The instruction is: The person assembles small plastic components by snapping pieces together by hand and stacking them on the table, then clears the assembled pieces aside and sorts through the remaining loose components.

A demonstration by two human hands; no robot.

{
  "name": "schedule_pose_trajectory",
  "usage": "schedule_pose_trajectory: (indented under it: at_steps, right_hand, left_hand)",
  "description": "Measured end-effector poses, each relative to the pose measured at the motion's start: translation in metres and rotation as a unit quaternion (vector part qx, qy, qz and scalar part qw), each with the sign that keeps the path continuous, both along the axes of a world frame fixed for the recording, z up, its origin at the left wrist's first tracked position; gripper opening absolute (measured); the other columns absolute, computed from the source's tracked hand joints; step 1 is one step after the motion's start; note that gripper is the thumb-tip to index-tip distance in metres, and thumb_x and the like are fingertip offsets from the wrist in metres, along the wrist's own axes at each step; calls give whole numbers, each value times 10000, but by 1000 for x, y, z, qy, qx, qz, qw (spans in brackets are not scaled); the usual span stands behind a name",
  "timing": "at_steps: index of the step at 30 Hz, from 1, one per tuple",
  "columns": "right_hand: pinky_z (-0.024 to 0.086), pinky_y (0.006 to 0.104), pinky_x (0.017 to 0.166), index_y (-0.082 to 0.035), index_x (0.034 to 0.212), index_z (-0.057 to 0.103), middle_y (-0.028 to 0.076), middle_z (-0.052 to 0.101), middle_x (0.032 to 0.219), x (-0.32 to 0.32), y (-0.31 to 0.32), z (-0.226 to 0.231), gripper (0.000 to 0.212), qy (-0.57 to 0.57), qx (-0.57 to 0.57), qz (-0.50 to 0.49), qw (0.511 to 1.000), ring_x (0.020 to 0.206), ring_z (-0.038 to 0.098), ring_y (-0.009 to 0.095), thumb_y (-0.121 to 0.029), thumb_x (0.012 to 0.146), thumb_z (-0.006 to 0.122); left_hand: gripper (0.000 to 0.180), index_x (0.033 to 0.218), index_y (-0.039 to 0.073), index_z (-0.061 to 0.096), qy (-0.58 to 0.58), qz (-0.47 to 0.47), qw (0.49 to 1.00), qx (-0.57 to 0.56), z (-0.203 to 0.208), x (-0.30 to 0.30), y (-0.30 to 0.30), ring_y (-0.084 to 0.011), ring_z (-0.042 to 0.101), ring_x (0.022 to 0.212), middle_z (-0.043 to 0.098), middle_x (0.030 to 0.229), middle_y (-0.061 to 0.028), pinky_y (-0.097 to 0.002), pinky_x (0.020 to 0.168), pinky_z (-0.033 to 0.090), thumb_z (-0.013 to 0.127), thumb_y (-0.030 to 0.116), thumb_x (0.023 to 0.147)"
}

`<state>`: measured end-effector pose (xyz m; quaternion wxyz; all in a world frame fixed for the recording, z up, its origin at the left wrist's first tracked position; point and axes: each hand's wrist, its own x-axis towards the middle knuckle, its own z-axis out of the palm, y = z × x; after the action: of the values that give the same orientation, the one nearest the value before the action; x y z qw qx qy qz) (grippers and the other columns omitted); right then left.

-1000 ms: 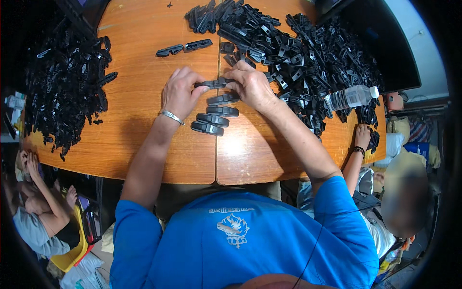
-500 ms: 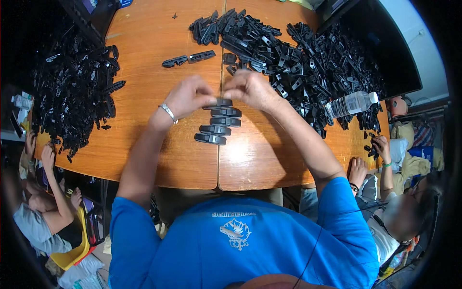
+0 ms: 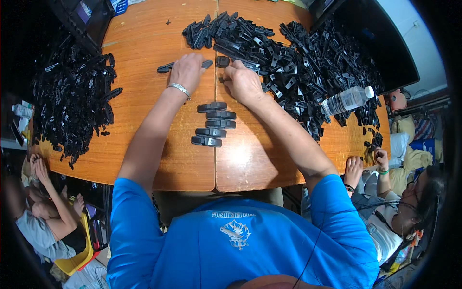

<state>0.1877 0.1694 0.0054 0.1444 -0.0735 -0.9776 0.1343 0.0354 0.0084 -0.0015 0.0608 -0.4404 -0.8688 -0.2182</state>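
My left hand (image 3: 187, 70) is closed around a long black plastic piece (image 3: 207, 63), whose end sticks out past my fingers; the fingertips are hidden under the hand. Beside it on the left lies another long black plastic piece (image 3: 165, 68). My right hand (image 3: 244, 83) pinches a small black part (image 3: 222, 80) at the near edge of the big heap. Just beyond sits a small square black part (image 3: 222, 61). Nearer me, several rounded black plastic pieces (image 3: 220, 124) lie in a staggered column across the table seam.
A large heap of black plastic parts (image 3: 298, 62) covers the right; another heap (image 3: 77, 91) covers the left. A clear bottle (image 3: 350, 99) lies on the right heap. Co-workers' hands show at the left edge (image 3: 38, 166) and right edge (image 3: 354, 169) of the wooden table (image 3: 183, 168).
Both hands have left the column of rounded pieces. My left hand moved up and left onto the long pieces; my right hand moved slightly toward the big heap's small parts.
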Motion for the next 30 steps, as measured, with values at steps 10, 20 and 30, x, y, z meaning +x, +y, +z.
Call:
schedule_pose_trajectory:
  at_steps: [10, 20, 30]
  right_hand:
    - [605, 505, 790, -93, 1053, 736, 196, 674, 1051, 35, 5, 6, 153, -19, -27, 56, 998, 900, 732, 417, -93, 902, 765]
    - [610, 493, 781, -21, 1228, 644, 212, 744, 1141, 41, 1, 13, 289, -96, 5, 51, 994, 908, 756, 433, -123, 968, 719]
    - [603, 485, 809, -29, 1106, 709, 223, 737, 1088, 37, -11, 23, 194, -53, -23, 14, 998, 927, 764, 402, -159, 967, 751]
  left_hand:
    - [208, 1127, 37, 746, -149, -54, 977, 142, -12, 51, -20, -350, 709, 977, 712, 1116, -146, -445, 911, 579, 791, 68, 926]
    - [277, 1196, 11, 645, -573, -12, 739, 356, -19, 43, -27, -126, 692, 916, 721, 1046, -59, -280, 816, 589, 788, 26, 959]
    - [331, 1211, 47, 696, -332, -6, 922, 200, -11, 45, -47, -208, 717, 1006, 719, 1089, -82, -354, 882, 591, 826, 47, 906]
